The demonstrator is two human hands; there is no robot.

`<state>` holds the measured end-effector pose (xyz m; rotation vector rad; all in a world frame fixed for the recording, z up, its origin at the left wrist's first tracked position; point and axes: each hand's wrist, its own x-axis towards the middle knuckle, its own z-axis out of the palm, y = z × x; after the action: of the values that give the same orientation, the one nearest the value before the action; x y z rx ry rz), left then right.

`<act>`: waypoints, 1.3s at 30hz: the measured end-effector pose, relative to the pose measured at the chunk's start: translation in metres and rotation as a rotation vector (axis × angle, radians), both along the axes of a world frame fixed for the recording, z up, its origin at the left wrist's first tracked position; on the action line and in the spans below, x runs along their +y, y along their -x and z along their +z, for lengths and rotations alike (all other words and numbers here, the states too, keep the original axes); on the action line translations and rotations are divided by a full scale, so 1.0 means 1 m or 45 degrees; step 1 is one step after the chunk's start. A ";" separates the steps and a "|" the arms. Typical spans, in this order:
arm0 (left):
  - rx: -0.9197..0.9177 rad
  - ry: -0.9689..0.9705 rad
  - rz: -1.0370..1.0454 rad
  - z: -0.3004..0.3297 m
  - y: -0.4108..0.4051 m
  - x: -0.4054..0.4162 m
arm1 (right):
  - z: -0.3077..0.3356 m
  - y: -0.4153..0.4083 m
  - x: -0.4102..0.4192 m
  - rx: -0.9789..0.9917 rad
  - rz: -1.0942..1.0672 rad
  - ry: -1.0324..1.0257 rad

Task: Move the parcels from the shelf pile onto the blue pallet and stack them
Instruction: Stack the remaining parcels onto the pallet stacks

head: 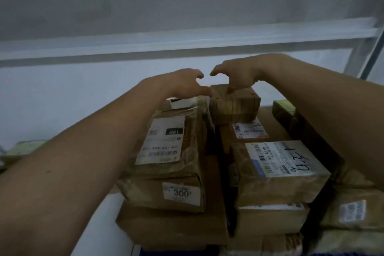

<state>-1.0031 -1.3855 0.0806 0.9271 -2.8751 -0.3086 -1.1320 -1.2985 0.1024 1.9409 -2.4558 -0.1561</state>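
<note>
Stacking brown taped labelled parcels [170, 151]

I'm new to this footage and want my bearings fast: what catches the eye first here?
Two bare arms reach over a stack of taped brown parcels, the left hand and right hand meeting above a small box at the top. Nearer, labels stand out: a parcel marked 300 on the left, a handwritten label on the right.
</note>
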 end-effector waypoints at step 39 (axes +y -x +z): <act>-0.330 -0.367 0.939 -0.126 -0.601 -0.072 | -0.152 -0.548 -0.193 -0.377 0.667 -0.359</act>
<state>-0.4026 -1.4577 -0.0453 2.1076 -2.4730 -0.5554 -0.5836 -1.4911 -0.0494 2.8375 -2.0534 -0.2303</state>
